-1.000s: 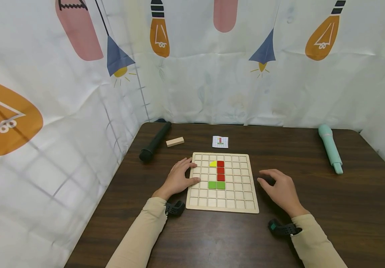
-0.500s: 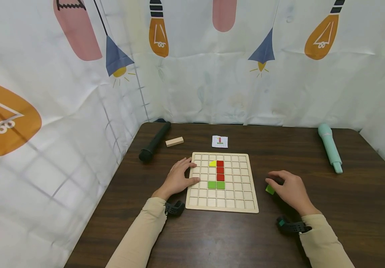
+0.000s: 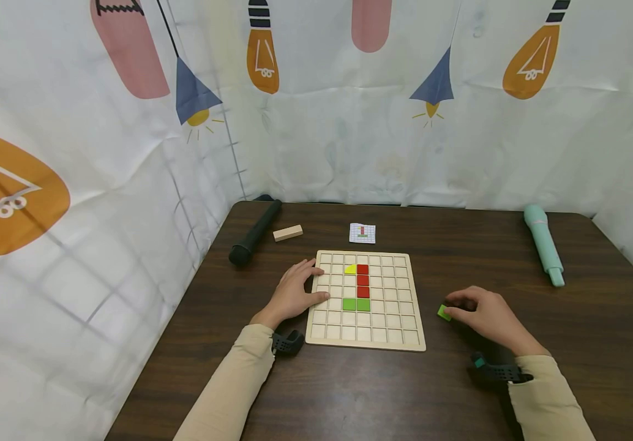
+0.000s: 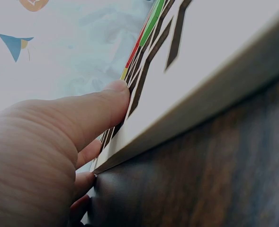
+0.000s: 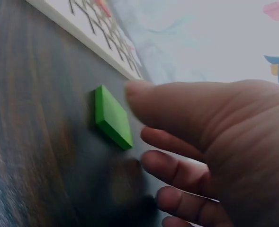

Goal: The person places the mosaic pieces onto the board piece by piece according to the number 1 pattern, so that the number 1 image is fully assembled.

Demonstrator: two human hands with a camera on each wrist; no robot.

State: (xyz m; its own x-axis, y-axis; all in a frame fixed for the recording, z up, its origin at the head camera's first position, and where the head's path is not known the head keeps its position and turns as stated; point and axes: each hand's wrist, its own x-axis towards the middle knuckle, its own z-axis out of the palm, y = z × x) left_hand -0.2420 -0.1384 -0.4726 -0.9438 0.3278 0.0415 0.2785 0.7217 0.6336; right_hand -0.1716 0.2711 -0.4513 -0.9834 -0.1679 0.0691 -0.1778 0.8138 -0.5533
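A wooden grid board (image 3: 393, 337) lies on the dark table, holding three red tiles (image 3: 363, 281), two green tiles (image 3: 356, 304) and a yellow piece (image 3: 351, 269) with a slanted side. My left hand (image 3: 289, 294) rests at the board's left edge, thumb (image 4: 115, 101) over its top face and lower fingers beside the rim. Right of the board, a loose green square tile (image 5: 113, 116) lies flat on the table. My right hand (image 3: 482, 315) hovers at this tile, thumb and fingers apart; in the right wrist view nothing is between them.
Behind the board lies a small printed pattern card (image 3: 362, 233). A wooden block (image 3: 288, 233) and a black microphone-shaped object (image 3: 256, 233) lie at the back left, a mint-green one (image 3: 543, 245) at the back right. A patterned curtain (image 3: 322, 141) hangs around the table.
My right hand has moved right, away from the board, and the loose green tile has come into view beside its fingertips. My left hand and the board have stayed put.
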